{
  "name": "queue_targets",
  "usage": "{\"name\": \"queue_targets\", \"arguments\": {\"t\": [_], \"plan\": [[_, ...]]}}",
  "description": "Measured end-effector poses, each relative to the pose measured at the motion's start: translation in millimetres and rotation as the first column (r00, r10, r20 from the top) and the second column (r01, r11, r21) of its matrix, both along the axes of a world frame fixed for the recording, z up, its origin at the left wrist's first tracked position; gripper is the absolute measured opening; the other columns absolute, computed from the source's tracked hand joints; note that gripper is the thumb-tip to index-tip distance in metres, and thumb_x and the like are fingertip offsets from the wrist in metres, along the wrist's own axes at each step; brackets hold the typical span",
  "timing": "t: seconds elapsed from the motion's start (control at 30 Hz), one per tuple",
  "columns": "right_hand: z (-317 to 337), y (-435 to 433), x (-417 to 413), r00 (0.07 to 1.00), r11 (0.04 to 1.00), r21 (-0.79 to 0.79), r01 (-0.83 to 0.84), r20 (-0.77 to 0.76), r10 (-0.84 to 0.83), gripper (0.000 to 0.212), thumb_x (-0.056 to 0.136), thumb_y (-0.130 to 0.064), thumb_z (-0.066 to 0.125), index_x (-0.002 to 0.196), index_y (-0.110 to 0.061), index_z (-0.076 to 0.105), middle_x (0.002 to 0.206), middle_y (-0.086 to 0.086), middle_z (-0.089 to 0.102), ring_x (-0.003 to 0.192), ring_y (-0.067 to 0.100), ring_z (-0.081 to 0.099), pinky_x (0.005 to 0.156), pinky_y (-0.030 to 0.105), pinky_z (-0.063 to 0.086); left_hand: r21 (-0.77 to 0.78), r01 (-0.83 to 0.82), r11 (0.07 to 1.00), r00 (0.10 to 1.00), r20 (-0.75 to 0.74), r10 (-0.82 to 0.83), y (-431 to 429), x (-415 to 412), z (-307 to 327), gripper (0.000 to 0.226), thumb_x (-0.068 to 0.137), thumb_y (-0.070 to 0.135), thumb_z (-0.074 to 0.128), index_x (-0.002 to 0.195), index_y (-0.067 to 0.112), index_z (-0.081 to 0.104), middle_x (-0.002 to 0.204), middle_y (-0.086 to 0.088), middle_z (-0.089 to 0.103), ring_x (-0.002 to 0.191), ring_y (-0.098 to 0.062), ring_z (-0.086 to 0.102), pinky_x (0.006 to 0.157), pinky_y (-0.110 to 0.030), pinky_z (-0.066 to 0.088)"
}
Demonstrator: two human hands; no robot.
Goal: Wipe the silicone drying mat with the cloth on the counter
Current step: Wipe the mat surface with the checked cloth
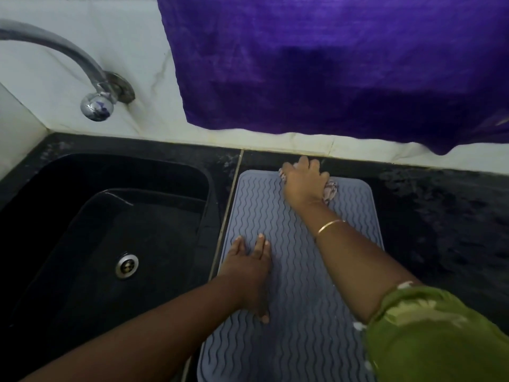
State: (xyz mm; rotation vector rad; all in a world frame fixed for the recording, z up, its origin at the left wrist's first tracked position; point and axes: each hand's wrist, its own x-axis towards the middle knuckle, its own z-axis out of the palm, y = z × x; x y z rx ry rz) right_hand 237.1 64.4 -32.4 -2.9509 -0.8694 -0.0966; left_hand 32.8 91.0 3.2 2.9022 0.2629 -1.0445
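The cloth (pixel 330 191) lies mostly hidden under the right hand (pixel 303 184); the mat (pixel 303 354) runs off the bottom edge.

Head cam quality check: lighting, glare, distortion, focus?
Head view: dim, the black sink loses most detail; glare only on the chrome tap; wide-angle bends the back edge of the counter; slightly soft all over, though the ridged mat, the left hand pressing it and the right hand on the cloth read clearly.

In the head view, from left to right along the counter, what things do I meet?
Round steel sink drain, left hand pressing the grey wavy silicone mat, right hand gripping the pale crumpled cloth.
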Motion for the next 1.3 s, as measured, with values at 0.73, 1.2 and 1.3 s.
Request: {"name": "queue_targets", "arguments": {"t": [0.73, 1.2, 1.3], "plan": [[2, -51, -97, 0.999, 0.999, -0.025, -0.044, -0.031, 0.043, 0.041, 0.087, -0.019, 0.053, 0.127, -0.022, 0.050, 0.129, 0.019, 0.046, 0.119, 0.039, 0.038, 0.093, 0.050, 0.035, 0.037, 0.012, 0.999, 1.000, 0.007, -0.013, 11, 6, -7, 0.142, 0.054, 0.072, 0.072, 0.146, 0.015, -0.020, 0.157, -0.004, -0.018, 0.143, -0.037, -0.008, 0.113, -0.047, -0.009], [14, -128, -202, 0.985, 0.984, -0.056, -0.172, -0.034, 0.170, 0.035, 0.077, -0.023, 0.062, 0.112, -0.021, 0.061, 0.105, 0.011, 0.057, 0.100, 0.032, 0.051, 0.078, 0.041, 0.040, 0.033, -0.039, 0.999, 0.998, 0.041, 0.038, 8, 2, -5, 0.140, 0.053, 0.068, 0.075, 0.148, 0.018, -0.014, 0.158, 0.000, -0.014, 0.144, -0.034, -0.005, 0.114, -0.049, -0.005], [14, -105, -168, 0.987, 0.986, -0.076, -0.146, -0.079, 0.140, 0.038, 0.085, -0.020, 0.054, 0.123, -0.023, 0.052, 0.122, 0.012, 0.048, 0.115, 0.033, 0.040, 0.088, 0.045, 0.035, 0.020, -0.048, 0.999, 0.998, 0.042, 0.047, 8, 3, -4, 0.142, 0.050, 0.070, 0.076, 0.149, 0.018, -0.013, 0.158, 0.001, -0.013, 0.144, -0.033, -0.004, 0.114, -0.048, -0.003]]}}
